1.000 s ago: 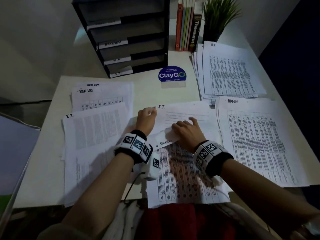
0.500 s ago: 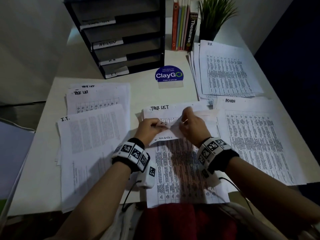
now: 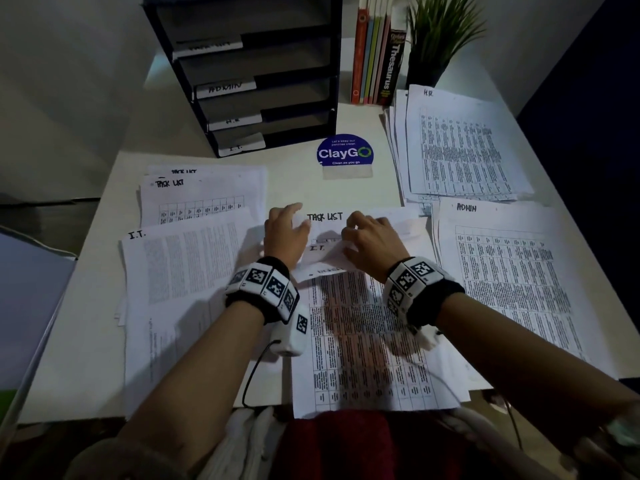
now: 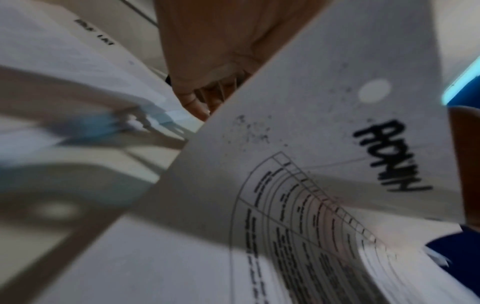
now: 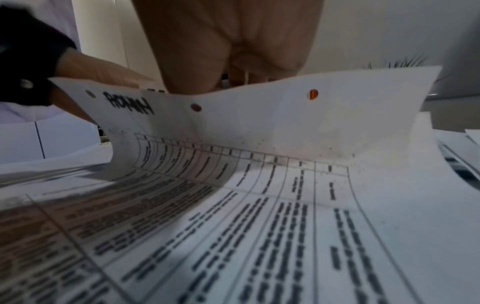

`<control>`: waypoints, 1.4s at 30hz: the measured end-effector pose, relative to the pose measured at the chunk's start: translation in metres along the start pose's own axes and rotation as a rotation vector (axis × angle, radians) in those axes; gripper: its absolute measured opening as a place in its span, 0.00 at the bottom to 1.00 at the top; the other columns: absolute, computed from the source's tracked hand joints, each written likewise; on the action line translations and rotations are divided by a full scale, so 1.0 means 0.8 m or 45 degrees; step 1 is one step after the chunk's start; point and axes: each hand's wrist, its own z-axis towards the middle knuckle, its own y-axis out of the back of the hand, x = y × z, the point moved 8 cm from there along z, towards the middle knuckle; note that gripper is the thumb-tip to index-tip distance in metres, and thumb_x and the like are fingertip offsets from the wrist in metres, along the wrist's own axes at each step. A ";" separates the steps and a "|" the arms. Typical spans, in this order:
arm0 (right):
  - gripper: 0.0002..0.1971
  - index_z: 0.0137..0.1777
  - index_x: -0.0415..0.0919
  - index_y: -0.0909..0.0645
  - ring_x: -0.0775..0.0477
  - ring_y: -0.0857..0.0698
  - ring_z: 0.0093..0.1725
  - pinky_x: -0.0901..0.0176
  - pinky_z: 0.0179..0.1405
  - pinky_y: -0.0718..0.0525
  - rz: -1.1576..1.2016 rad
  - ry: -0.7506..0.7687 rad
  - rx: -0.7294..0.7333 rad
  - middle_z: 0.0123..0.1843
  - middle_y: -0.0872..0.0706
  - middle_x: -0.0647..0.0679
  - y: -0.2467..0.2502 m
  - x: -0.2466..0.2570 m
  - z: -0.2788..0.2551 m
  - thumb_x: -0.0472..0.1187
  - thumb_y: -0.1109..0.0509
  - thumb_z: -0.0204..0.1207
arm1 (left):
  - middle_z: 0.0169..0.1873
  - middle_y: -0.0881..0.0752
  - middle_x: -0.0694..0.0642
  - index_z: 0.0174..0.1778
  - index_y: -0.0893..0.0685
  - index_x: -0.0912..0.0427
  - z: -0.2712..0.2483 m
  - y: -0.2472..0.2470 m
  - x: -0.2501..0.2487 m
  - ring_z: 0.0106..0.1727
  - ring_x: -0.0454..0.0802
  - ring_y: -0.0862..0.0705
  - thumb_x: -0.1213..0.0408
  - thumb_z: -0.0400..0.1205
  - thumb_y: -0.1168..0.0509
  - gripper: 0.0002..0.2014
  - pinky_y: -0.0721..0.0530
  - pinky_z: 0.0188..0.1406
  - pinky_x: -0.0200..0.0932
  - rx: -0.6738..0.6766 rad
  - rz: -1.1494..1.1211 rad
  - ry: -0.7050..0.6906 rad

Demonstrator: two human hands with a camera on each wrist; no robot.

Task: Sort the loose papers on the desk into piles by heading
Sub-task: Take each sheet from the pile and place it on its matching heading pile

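Left hand (image 3: 285, 233) and right hand (image 3: 372, 242) each pinch lifted top edges of middle-pile sheets (image 3: 363, 341).

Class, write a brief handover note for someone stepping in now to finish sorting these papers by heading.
Left hand and right hand are leafing through the top edges of the unsorted stack at the desk's front centre; TASK LIST, I.T. and ADMIN headings show there.
Done: TASK LIST pile and I.T. pile on the left, H.R. pile and ADMIN pile on the right.
Left: sort the centre stack.
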 end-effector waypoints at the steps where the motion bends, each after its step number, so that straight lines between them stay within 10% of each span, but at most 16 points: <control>1: 0.15 0.61 0.38 0.20 0.40 0.22 0.61 0.49 0.63 0.32 0.027 -0.001 0.028 0.64 0.24 0.42 -0.004 0.000 0.000 0.42 0.36 0.78 | 0.69 0.28 0.59 0.70 0.24 0.58 -0.001 0.000 -0.003 0.70 0.55 0.28 0.66 0.83 0.40 0.18 0.31 0.72 0.47 -0.001 0.079 -0.058; 9: 0.10 0.50 0.33 0.13 0.32 0.24 0.64 0.41 0.53 0.23 0.096 -0.008 -0.042 0.77 0.33 0.36 -0.012 0.000 -0.009 0.36 0.28 0.70 | 0.66 0.22 0.57 0.58 0.16 0.65 -0.025 0.004 -0.019 0.65 0.55 0.25 0.68 0.80 0.36 0.12 0.32 0.69 0.49 0.002 0.344 -0.370; 13: 0.16 0.62 0.35 0.19 0.38 0.26 0.67 0.47 0.61 0.31 0.059 -0.009 0.021 0.71 0.25 0.39 -0.022 -0.003 -0.010 0.40 0.35 0.77 | 0.41 0.16 0.67 0.45 0.16 0.72 -0.034 -0.005 -0.008 0.38 0.53 0.21 0.58 0.83 0.39 0.18 0.18 0.48 0.54 0.217 -0.119 -0.184; 20: 0.17 0.66 0.36 0.20 0.40 0.22 0.65 0.51 0.64 0.31 0.147 0.020 0.115 0.71 0.25 0.41 -0.028 0.001 -0.015 0.37 0.37 0.78 | 0.69 0.29 0.61 0.69 0.26 0.64 -0.006 -0.001 0.005 0.69 0.55 0.27 0.61 0.86 0.46 0.18 0.31 0.72 0.47 0.060 -0.071 -0.009; 30: 0.12 0.53 0.29 0.16 0.33 0.19 0.60 0.41 0.54 0.21 0.138 0.002 0.079 0.74 0.29 0.35 -0.028 -0.002 -0.002 0.35 0.31 0.73 | 0.75 0.31 0.52 0.66 0.19 0.53 -0.013 -0.002 -0.021 0.74 0.51 0.32 0.65 0.82 0.38 0.16 0.40 0.73 0.50 0.028 0.576 -0.401; 37: 0.17 0.65 0.34 0.20 0.40 0.28 0.70 0.48 0.65 0.31 0.072 0.037 0.124 0.77 0.32 0.42 -0.029 0.001 -0.004 0.38 0.38 0.79 | 0.53 0.14 0.63 0.45 0.14 0.68 -0.024 -0.008 -0.013 0.53 0.58 0.17 0.57 0.85 0.44 0.19 0.24 0.66 0.58 0.185 0.003 -0.255; 42: 0.19 0.69 0.36 0.23 0.42 0.29 0.71 0.51 0.67 0.35 0.066 0.037 0.157 0.75 0.30 0.43 -0.035 0.003 -0.012 0.38 0.40 0.80 | 0.68 0.26 0.58 0.68 0.23 0.62 -0.008 -0.003 0.000 0.70 0.55 0.30 0.55 0.87 0.52 0.21 0.34 0.72 0.49 0.086 0.161 -0.166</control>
